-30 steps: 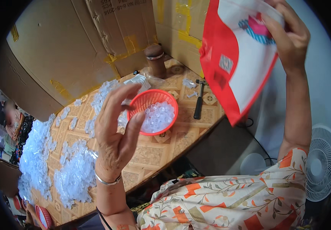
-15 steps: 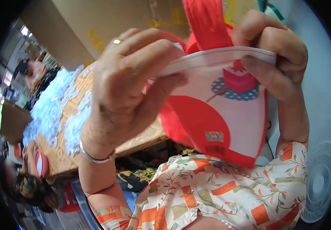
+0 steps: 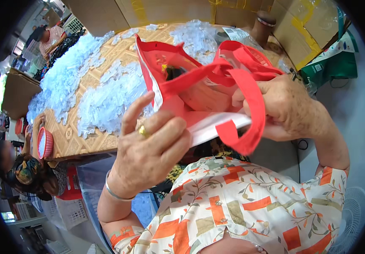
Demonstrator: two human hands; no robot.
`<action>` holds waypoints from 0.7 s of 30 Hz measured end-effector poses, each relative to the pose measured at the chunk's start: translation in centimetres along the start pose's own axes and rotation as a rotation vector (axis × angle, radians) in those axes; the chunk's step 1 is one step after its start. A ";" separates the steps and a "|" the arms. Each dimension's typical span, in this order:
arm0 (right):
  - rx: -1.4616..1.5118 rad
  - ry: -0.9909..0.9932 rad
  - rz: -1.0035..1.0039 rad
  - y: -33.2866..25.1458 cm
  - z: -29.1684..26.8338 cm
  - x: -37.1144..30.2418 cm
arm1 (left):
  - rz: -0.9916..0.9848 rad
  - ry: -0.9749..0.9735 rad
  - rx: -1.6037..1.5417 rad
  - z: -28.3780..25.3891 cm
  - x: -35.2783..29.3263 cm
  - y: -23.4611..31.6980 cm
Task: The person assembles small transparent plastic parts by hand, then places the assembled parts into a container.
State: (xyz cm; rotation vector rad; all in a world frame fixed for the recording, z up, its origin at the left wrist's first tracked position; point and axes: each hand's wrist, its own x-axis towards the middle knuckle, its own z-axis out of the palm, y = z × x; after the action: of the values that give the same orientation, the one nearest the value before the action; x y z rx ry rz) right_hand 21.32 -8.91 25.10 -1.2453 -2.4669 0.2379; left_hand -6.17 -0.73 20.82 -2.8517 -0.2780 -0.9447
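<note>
A red tote bag (image 3: 175,103) with a white hem hangs in front of me, its mouth spread and tilted so its inside shows. Around the near left edge of the rim, the fingers of my left hand (image 3: 150,148) are closed; the index finger reaches up along the hem. My right hand (image 3: 284,108) pinches the right side of the rim beside the looped red strap (image 3: 250,93). This strap crosses in front of the bag, and the right fingertips are partly hidden behind it.
A patterned tabletop (image 3: 74,142) bears heaps of pale blue clear plastic pieces (image 3: 70,76). Cardboard boxes (image 3: 170,12) stand behind it, with a green bag (image 3: 334,67) at the right. Two people are at the left, one near a red basket (image 3: 49,144). A white fan (image 3: 351,220) stands lower right.
The bag has come down and turned from its printed outer side to its open mouth. Both hands have lowered with it, and more of the table shows.
</note>
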 end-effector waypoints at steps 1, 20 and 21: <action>0.144 -0.055 0.053 -0.1 -0.5 0.3 | 0.018 0.002 0.003 0.1 -0.3 0.1; -0.019 -0.378 0.136 0.0 3.3 11.3 | 0.035 0.011 -0.089 0.3 -2.0 0.6; -0.011 -0.380 0.144 0.4 3.4 11.4 | 0.012 -0.015 -0.069 0.0 -2.5 0.1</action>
State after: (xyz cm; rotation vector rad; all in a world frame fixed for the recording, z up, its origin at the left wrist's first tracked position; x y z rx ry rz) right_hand 14.02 0.53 24.67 -1.5025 -2.6913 0.5461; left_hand -8.11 -1.16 19.30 -2.9206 -0.2336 -0.9494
